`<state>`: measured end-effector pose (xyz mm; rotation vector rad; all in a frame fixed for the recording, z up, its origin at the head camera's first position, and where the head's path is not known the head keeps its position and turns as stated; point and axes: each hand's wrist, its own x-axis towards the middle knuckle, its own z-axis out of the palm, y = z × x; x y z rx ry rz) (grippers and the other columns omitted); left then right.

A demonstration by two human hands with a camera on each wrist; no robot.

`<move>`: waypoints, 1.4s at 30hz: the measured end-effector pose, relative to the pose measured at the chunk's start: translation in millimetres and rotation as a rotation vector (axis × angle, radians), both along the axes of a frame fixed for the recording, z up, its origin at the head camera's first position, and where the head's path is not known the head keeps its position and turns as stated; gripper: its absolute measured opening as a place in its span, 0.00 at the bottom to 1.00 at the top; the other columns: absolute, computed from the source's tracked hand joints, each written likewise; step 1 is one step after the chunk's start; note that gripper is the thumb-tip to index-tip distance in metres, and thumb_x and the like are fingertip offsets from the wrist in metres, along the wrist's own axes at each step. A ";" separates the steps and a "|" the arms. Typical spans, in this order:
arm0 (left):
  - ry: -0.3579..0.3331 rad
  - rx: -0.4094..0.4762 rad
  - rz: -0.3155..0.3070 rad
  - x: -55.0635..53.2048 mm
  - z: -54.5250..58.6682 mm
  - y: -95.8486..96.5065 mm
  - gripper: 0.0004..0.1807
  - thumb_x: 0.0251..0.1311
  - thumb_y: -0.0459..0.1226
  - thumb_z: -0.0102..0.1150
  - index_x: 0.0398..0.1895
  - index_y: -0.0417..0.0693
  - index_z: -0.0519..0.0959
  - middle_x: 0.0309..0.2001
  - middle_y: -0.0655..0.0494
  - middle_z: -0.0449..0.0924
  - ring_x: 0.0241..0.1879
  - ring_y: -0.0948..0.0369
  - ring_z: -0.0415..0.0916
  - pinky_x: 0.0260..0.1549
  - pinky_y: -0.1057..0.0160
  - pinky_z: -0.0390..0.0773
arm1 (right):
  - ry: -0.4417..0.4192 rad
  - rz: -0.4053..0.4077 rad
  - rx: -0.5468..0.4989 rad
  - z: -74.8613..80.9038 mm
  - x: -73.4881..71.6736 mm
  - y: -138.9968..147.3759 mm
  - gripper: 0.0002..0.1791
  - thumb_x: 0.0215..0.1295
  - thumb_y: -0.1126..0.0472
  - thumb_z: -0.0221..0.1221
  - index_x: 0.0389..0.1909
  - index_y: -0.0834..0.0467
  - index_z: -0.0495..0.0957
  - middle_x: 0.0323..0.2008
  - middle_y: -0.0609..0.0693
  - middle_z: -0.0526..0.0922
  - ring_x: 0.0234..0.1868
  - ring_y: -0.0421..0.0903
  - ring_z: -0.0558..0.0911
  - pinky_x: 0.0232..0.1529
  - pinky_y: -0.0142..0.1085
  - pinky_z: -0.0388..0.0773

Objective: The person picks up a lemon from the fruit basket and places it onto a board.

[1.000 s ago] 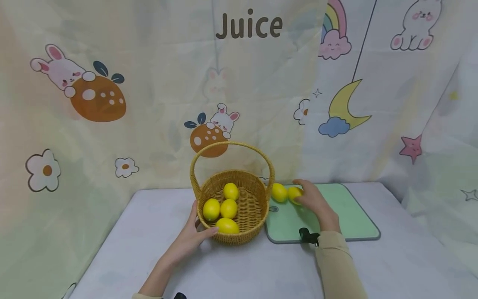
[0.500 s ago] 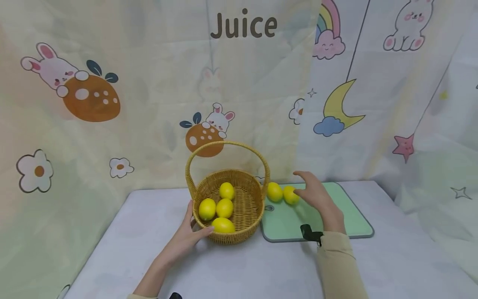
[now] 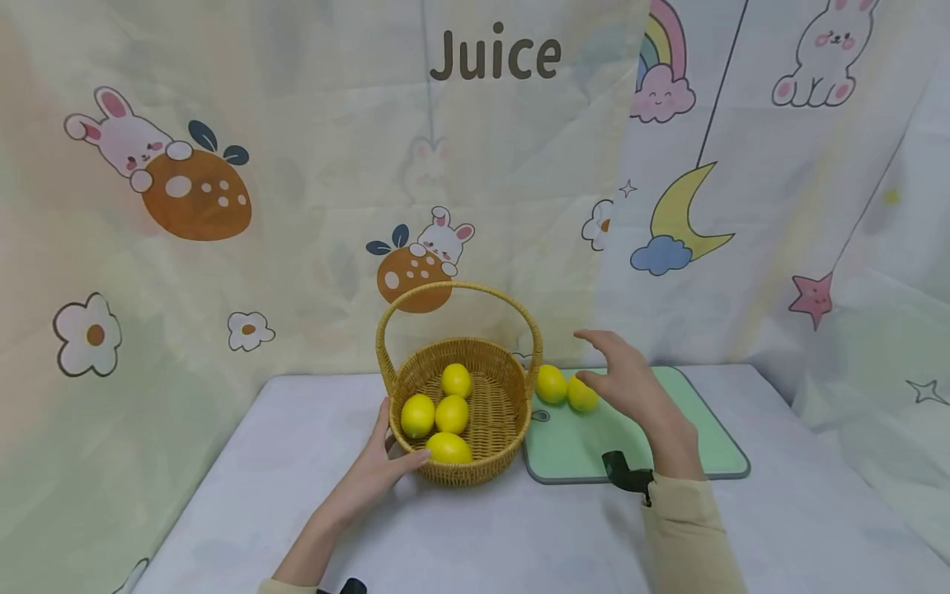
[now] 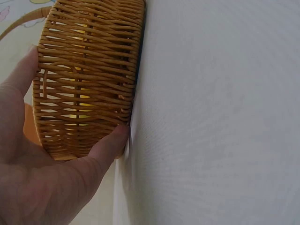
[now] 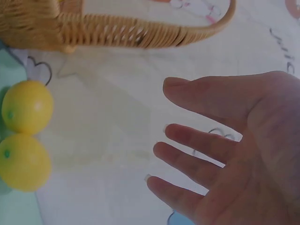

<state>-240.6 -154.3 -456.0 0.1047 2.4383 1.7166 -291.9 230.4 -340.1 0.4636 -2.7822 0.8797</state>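
A round wicker basket (image 3: 512, 404) with a tall handle stands on the table, holding several yellow lemons (image 3: 418, 415). My left hand (image 3: 374, 466) grips its near left side; in the left wrist view the thumb and a finger (image 4: 23, 70) span the woven wall, the other fingers hidden. To the right, two more lemons (image 3: 552, 384) lie side by side on a green cutting board (image 3: 668, 437). Above that board hovers my right hand (image 3: 631, 384), fingers spread and holding nothing. From the right wrist, both board lemons (image 5: 26, 161) appear apart from the fingertips.
A white-covered table (image 3: 505, 536) runs beneath everything. Behind it hangs a printed cloth (image 3: 319, 165) with cartoon rabbits and the word Juice. The basket handle (image 3: 463, 286) arches upward in front of the cloth, left of the right hand.
My right hand has let go of the right-hand lemon on the board and risen away from it. The left hand keeps its hold on the basket. The head view shifted slightly.
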 end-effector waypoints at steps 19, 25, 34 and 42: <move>-0.001 -0.031 0.017 -0.1 1.5 -5.2 0.66 0.53 0.61 0.67 0.76 0.76 0.21 0.82 0.53 0.26 0.80 0.44 0.35 0.70 0.28 0.46 | 0.043 0.252 0.010 16.0 33.2 -80.3 0.31 0.62 0.60 0.67 0.67 0.50 0.72 0.67 0.50 0.74 0.68 0.53 0.73 0.65 0.52 0.74; -0.003 -0.036 0.020 0.7 1.6 -5.3 0.66 0.54 0.61 0.67 0.76 0.77 0.21 0.82 0.53 0.27 0.80 0.44 0.35 0.69 0.27 0.44 | -0.057 0.321 0.073 -4.2 30.7 -107.5 0.32 0.64 0.56 0.66 0.69 0.51 0.70 0.68 0.47 0.74 0.72 0.51 0.69 0.69 0.50 0.70; -0.004 -0.029 0.002 0.7 1.8 -2.5 0.65 0.55 0.60 0.66 0.76 0.73 0.21 0.81 0.50 0.26 0.80 0.42 0.36 0.68 0.27 0.48 | -0.200 0.416 0.084 -37.1 20.6 -131.6 0.29 0.66 0.53 0.65 0.67 0.52 0.73 0.65 0.47 0.76 0.67 0.49 0.74 0.66 0.48 0.73; 0.004 -0.014 -0.008 0.0 0.5 0.5 0.65 0.56 0.59 0.66 0.76 0.74 0.21 0.81 0.52 0.26 0.80 0.42 0.38 0.68 0.26 0.50 | -0.189 0.532 0.155 -57.3 12.4 -148.5 0.23 0.66 0.54 0.64 0.62 0.53 0.78 0.51 0.44 0.83 0.44 0.40 0.78 0.47 0.31 0.76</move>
